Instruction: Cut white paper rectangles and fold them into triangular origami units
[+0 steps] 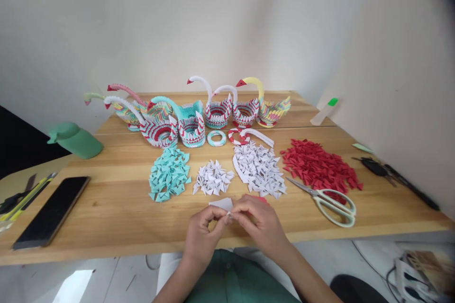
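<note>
Small white paper piece (229,215), one: pinched in a narrow grip, left hand (202,236) and right hand (265,227) equally near; near side of the small white pile (213,178), slightly right. Long axis unclear. White sheet (223,203): nearer that pile.

Small white paper piece (229,215), pinched between fingertips of left hand (204,234) and right hand (262,227), mostly hidden, over tabletop (149,227) near front edge. Flat white paper (221,203) just beyond.
</note>
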The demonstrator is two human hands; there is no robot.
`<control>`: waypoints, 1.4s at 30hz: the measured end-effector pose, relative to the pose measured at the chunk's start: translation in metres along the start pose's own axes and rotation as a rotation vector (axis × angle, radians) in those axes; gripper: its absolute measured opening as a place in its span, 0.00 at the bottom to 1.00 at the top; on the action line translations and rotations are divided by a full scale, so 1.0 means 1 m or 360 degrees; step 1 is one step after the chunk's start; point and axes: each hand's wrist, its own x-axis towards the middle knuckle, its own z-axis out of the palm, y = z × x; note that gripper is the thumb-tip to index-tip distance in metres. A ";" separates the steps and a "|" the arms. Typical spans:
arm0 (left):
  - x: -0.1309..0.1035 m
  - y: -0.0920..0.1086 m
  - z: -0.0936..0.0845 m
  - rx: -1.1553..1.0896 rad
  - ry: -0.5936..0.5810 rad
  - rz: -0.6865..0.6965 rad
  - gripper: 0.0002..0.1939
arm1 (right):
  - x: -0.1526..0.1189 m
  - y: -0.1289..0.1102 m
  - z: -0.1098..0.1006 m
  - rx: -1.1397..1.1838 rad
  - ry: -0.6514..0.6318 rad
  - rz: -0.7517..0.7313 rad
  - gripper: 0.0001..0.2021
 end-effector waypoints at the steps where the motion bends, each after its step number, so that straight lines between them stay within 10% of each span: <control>1: -0.001 0.002 -0.001 0.0100 0.0001 0.0053 0.07 | -0.001 0.001 0.000 -0.0015 0.0010 -0.0029 0.07; 18: 0.001 0.015 -0.001 0.0500 -0.0207 0.0582 0.11 | -0.002 -0.002 0.001 0.0145 -0.0053 0.0380 0.11; 35: 0.010 -0.001 0.004 0.0065 -0.0154 -0.0024 0.12 | -0.001 0.011 0.002 0.0295 -0.0126 0.0595 0.13; 42: 0.010 -0.001 0.005 0.0510 0.0012 0.0411 0.11 | 0.005 0.014 0.002 0.0153 -0.0062 0.0539 0.09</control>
